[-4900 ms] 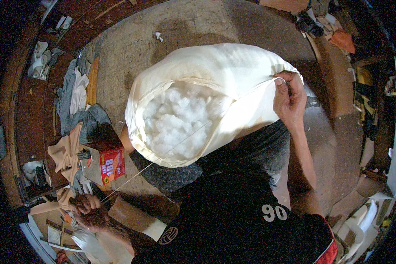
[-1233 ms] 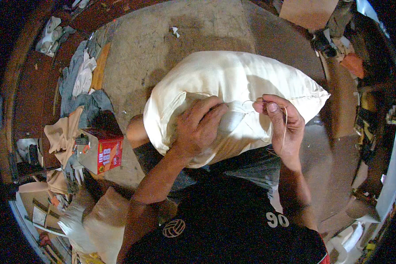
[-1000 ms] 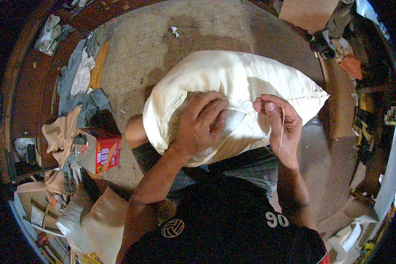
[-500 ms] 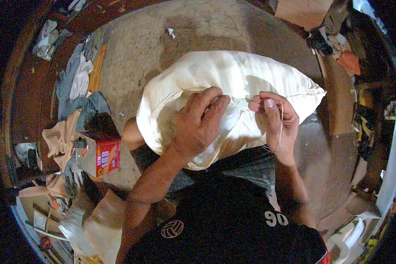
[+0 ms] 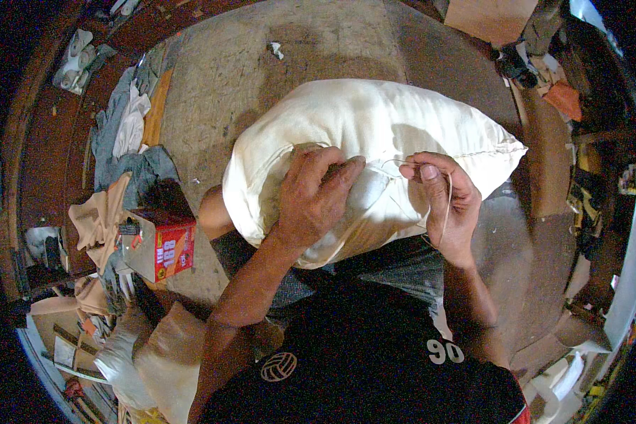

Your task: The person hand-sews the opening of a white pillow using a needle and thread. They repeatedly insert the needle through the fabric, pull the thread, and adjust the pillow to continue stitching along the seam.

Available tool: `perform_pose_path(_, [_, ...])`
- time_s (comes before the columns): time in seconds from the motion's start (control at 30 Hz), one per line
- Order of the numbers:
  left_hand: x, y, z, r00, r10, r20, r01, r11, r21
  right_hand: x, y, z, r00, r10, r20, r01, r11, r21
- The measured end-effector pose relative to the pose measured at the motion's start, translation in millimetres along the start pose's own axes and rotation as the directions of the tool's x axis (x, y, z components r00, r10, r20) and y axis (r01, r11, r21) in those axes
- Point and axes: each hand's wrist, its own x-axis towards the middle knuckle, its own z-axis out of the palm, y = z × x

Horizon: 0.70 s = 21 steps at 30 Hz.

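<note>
Across my lap lies a plump white cushion (image 5: 374, 106), its cloth cover gathered along a seam and tapering to a corner at the right. My left hand (image 5: 314, 191) rests on the cover left of the seam, fingers bent together and gripping the cloth; its thumb is hidden. Between thumb and fingertips, my right hand (image 5: 452, 205) pinches a thin curved needle (image 5: 392, 161), whose tip end is beside the seam. A pale thread (image 5: 448, 205) hangs in a line down over the right palm.
A red and silver tin (image 5: 173, 247) stands at the left by tan cloth scraps (image 5: 100, 215) and grey cloth (image 5: 145, 169). More pale cushions (image 5: 166, 353) lie at lower left. A white scrap (image 5: 275, 50) is on the worn floor ahead. Cluttered shelves line the right side.
My left fingers have closed together and drawn slightly left of the seam. The right hand has shifted a little down, still pinching the curved needle. The cushion has barely moved.
</note>
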Motion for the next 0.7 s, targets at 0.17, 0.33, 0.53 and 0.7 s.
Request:
perform_pose_path(0.17, [-1,-1,3,0.998,0.014,-0.054,-0.015,1.0,-0.018,-1,5,0,1.0,-0.014,0.01,0.015,1.0,-0.02])
perform_pose_path(0.33, [-1,-1,2,0.997,0.03,-0.069,-0.033,0.999,-0.033,0,6,1,0.999,-0.033,0.0,0.033,0.996,-0.082])
perform_pose_path(0.53, [-3,0,4,0.997,0.022,-0.073,-0.023,0.999,-0.023,3,2,-3,0.998,-0.017,0.058,0.023,0.994,-0.11])
perform_pose_path(0.7, [-2,1,4,0.995,0.029,-0.091,-0.032,0.999,-0.035,8,-5,1,0.99,0.133,0.053,-0.134,0.991,0.01])
